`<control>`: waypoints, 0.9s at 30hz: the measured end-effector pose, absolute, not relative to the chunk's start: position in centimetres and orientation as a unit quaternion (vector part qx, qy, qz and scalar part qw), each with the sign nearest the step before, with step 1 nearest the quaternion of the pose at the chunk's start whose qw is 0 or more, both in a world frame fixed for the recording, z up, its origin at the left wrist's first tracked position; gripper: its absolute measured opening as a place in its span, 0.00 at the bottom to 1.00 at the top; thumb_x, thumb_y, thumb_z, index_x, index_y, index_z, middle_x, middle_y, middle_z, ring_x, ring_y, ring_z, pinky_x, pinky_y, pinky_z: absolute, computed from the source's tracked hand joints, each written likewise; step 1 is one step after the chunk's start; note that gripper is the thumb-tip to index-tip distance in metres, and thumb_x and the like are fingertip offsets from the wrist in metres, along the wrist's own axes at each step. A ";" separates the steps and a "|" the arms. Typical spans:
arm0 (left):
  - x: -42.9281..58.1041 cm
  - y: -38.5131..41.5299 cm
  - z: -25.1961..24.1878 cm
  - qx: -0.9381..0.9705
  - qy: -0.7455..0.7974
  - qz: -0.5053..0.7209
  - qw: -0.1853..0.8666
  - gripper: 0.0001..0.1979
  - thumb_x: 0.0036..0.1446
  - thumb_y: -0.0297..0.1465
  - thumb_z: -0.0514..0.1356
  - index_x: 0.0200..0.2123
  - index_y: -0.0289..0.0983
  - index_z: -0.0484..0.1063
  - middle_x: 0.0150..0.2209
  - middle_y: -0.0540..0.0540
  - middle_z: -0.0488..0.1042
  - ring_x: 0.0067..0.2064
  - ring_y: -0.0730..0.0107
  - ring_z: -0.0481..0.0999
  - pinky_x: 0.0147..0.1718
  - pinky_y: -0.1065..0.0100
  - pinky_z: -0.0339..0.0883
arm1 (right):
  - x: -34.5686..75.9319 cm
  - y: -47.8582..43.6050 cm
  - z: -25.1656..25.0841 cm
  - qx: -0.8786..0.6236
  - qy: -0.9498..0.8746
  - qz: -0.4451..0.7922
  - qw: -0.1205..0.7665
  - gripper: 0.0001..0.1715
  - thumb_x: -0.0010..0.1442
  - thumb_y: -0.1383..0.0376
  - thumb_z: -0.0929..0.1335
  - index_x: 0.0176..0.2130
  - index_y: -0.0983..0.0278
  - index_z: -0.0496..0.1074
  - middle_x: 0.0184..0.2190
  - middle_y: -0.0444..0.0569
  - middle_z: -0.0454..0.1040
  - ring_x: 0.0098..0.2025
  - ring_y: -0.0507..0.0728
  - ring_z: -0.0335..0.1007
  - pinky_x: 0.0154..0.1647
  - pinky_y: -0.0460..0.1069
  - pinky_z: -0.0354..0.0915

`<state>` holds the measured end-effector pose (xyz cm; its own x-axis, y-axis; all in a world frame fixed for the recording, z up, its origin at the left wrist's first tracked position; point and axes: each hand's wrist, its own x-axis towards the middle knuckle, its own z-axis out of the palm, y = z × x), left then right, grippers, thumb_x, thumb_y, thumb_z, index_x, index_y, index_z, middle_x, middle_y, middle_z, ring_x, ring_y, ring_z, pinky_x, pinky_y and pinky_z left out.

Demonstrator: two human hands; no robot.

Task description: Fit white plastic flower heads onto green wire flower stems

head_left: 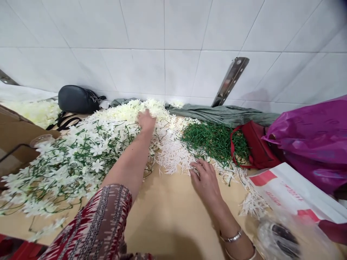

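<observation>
My left hand (146, 119) reaches far across the table into a heap of cream-white artificial blossoms (130, 110); its fingertips are sunk among the petals, so their grip is hidden. Closer in, my right hand (205, 177) rests at the near edge of a pile of thin white stick-like pieces (173, 153). Its fingers are bent and drawn together with the thumb; anything pinched there is too small to name. Left of my forearm spread white artificial flowers on green stems (92, 155). A mound of loose green plastic stems (208, 139) lies beyond my right hand.
A black bag (78, 99) and a cardboard box (20, 133) stand at left. To the right are a red bag (257, 144), a purple plastic bag (311, 137), a white printed bag (300, 195) and clear plastic (282, 236). A tiled wall (181, 68) and grey-green cloth (225, 113) bound the back.
</observation>
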<state>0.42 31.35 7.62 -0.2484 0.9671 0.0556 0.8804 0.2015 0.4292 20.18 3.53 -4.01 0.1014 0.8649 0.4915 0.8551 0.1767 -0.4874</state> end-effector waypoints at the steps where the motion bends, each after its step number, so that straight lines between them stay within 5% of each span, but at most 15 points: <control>1: 0.7 31.1 7.9 0.616 0.757 0.186 0.114 0.29 0.67 0.35 0.63 0.68 0.36 0.63 0.66 0.28 0.65 0.66 0.37 0.68 0.61 0.44 0.69 | 20.2 3.5 -3.9 -0.642 -0.669 0.009 0.374 0.14 0.69 0.64 0.66 0.50 0.62 0.78 0.51 0.60 0.77 0.54 0.67 0.71 0.56 0.64 0.68; 5: 3.1 29.7 10.1 0.680 0.699 0.204 0.092 0.24 0.71 0.28 0.55 0.68 0.41 0.63 0.64 0.35 0.69 0.62 0.50 0.72 0.59 0.59 0.69 | 20.4 3.6 -3.2 -0.643 -0.654 0.056 0.394 0.14 0.67 0.65 0.67 0.48 0.64 0.79 0.51 0.62 0.76 0.53 0.69 0.70 0.57 0.67 0.66; 11: 6.4 22.4 12.2 0.805 0.504 0.309 0.051 0.26 0.68 0.26 0.57 0.68 0.44 0.64 0.61 0.39 0.70 0.59 0.48 0.74 0.59 0.55 0.69 | 20.9 3.9 -2.6 -0.650 -0.627 0.090 0.420 0.12 0.65 0.63 0.68 0.46 0.61 0.80 0.50 0.57 0.77 0.53 0.66 0.71 0.59 0.63 0.65; 17: 4.8 10.9 7.5 0.894 0.393 0.183 0.112 0.28 0.65 0.24 0.58 0.67 0.45 0.66 0.54 0.39 0.73 0.45 0.55 0.80 0.47 0.56 0.76 | 22.1 4.3 -3.2 -0.668 -0.530 0.092 0.515 0.15 0.67 0.59 0.65 0.44 0.64 0.77 0.44 0.56 0.79 0.46 0.60 0.74 0.51 0.56 0.70; 20: 3.5 7.8 4.3 0.914 0.379 0.119 0.078 0.31 0.64 0.25 0.61 0.68 0.46 0.65 0.62 0.35 0.70 0.55 0.47 0.79 0.53 0.49 0.74 | 22.3 4.6 -3.6 -0.675 -0.489 0.083 0.547 0.18 0.67 0.56 0.64 0.45 0.65 0.76 0.44 0.57 0.80 0.46 0.60 0.74 0.52 0.57 0.70; 23: 2.9 6.7 1.6 0.933 0.328 0.136 0.053 0.31 0.65 0.38 0.66 0.69 0.43 0.65 0.72 0.27 0.58 0.73 0.35 0.60 0.63 0.37 0.62 | 22.4 4.7 -3.8 -0.679 -0.462 0.074 0.566 0.20 0.67 0.55 0.64 0.47 0.66 0.76 0.47 0.59 0.79 0.50 0.61 0.74 0.57 0.59 0.69; 27: 2.8 6.9 -0.1 0.930 0.308 0.187 0.071 0.34 0.66 0.51 0.61 0.70 0.43 0.65 0.76 0.27 0.49 0.77 0.33 0.49 0.68 0.29 0.49 | 22.9 3.1 -2.7 -0.676 -0.468 0.087 0.562 0.21 0.67 0.54 0.65 0.50 0.66 0.76 0.52 0.60 0.78 0.54 0.61 0.75 0.59 0.60 0.70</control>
